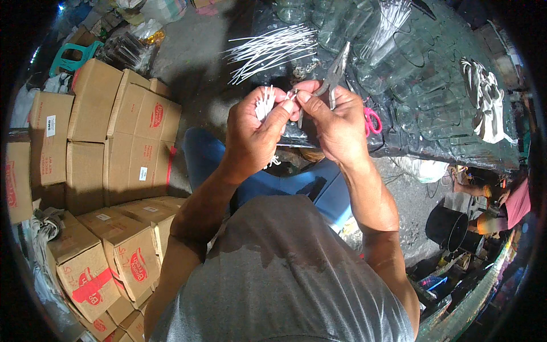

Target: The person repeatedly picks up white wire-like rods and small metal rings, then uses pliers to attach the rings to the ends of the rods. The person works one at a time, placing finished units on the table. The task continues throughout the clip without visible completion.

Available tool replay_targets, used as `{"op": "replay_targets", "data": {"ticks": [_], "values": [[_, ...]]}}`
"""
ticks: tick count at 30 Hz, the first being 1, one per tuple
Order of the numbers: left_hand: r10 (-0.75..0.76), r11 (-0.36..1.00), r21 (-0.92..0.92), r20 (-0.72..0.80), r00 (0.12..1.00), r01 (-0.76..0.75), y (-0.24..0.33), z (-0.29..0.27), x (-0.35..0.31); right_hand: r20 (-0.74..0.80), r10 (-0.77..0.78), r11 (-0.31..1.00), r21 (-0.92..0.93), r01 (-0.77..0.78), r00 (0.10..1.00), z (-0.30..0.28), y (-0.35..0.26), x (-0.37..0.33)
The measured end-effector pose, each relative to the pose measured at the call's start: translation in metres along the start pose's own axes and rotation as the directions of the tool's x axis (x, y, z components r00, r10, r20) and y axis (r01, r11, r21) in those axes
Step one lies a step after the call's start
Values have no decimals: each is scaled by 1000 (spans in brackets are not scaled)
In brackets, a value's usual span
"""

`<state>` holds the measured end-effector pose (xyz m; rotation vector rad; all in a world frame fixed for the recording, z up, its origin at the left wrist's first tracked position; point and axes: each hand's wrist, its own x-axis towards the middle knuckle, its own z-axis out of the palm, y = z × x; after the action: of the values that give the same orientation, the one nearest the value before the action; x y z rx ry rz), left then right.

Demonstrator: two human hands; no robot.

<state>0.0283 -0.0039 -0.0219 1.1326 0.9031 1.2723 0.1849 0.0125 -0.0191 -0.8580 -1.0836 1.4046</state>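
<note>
My left hand (250,128) is closed around a bundle of thin white wick-like strands (264,106). Its thumb and forefinger meet the fingertips of my right hand (342,122) at a small shiny metal piece (294,93), mostly covered by fingers. The right hand also holds a pair of pliers (337,71), its jaws pointing up and away from me. Just beyond my fingers, a small heap of metal bits (305,70) lies on the dark-covered table (399,139). A spread of long white strands (270,51) rests farther back on the left.
Clear glass jars (393,68) crowd the table's right side, with more white strands (390,20) standing among them. Pink-handled scissors (373,121) lie by my right wrist, white gloves (484,102) farther right. Cardboard boxes (137,114) are stacked at left. Another person's leg (493,221) and a black pot (447,228) are at right.
</note>
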Motion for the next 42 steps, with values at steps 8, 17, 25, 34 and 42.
{"op": "replay_targets", "data": {"ticks": [8, 17, 25, 34, 42], "values": [[-35, 998, -49, -54, 998, 32, 1, 2, -1, -30, -28, 995, -95, 25, 999, 5, 0, -4], [10, 998, 70, -150, 989, 0, -6, -1, -1, 33, -371, 726, -613, 312, 928, 8, -5, -10], [2, 997, 75, -142, 990, 9, -6, -4, 0, 200, -315, 666, -650, 366, 928, -2, -11, -1], [-48, 985, -173, -195, 980, 14, 0, -11, -2, 186, 37, 378, -912, 158, 982, -9, -59, -8], [-20, 954, -299, -155, 988, -28, -1, -8, -2, 391, -88, 108, -911, 399, 916, -18, -47, -13]]}}
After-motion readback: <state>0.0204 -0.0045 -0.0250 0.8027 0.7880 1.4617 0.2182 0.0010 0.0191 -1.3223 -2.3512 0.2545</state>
